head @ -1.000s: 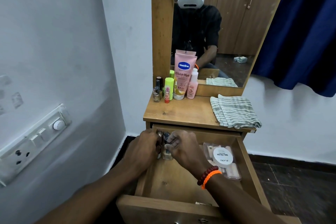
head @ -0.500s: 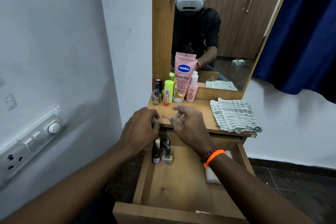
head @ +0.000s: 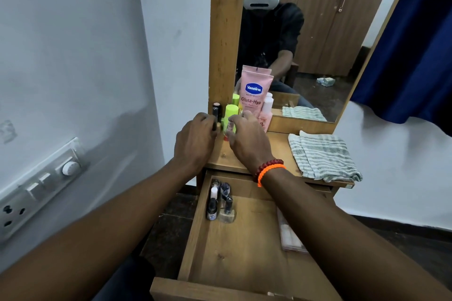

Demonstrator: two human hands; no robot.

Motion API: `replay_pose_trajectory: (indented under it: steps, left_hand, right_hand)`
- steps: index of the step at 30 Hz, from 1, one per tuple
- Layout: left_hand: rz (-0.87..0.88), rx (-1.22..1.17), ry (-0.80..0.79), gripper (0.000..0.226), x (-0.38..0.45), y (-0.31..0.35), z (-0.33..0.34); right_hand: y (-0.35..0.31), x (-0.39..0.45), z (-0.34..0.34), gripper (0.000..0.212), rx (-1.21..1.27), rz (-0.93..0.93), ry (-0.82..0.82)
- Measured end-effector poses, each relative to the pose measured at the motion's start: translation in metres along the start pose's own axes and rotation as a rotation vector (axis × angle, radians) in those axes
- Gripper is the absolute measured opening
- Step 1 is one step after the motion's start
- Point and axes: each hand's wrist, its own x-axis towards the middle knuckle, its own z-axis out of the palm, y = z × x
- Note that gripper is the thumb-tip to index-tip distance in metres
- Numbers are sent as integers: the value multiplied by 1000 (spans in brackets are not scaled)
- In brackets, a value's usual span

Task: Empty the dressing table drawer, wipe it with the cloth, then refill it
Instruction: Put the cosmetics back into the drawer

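The wooden drawer is pulled open below the dressing table top. Several nail polish bottles stand in its back left corner. A clear flat box lies along its right side, partly under my right forearm. Both hands are up at the back left of the table top. My left hand curls its fingers on a small dark bottle. My right hand pinches a small pink-red tube. The striped cloth lies folded on the right of the top.
A pink Vaseline tube, a lime green bottle and a small pink bottle stand against the mirror. A white wall with a switch panel is on the left and a blue curtain on the right.
Both hands left the nail polish bottles standing in the drawer, rose empty over the table edge, and now reach the small items at the back left of the top.
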Motion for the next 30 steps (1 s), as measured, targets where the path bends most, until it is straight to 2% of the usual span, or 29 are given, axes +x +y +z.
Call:
replay_pose_trajectory:
  steps: [5, 10, 14, 19, 24, 30]
  left_hand:
    - [7, -80, 28, 12, 2, 3, -1]
    - [50, -158, 30, 21, -16, 7, -20]
    - [116, -250, 40, 27, -52, 13, -54]
    - [119, -317, -126, 23, -107, 19, -63]
    - [114, -221, -308, 16, -143, 7, -35]
    - [70, -151, -416, 12, -150, -3, -18]
  right_hand:
    - [-3, 6, 0, 15, 37, 58, 106]
    - [4, -7, -23, 22, 172, 75, 117]
    - [3, -46, -65, 10, 314, 143, 114]
    - [2, -113, -76, 9, 368, 261, -17]
    - [-5, -145, -43, 15, 342, 205, -185]
    - [-6, -154, -11, 15, 279, 171, -278]
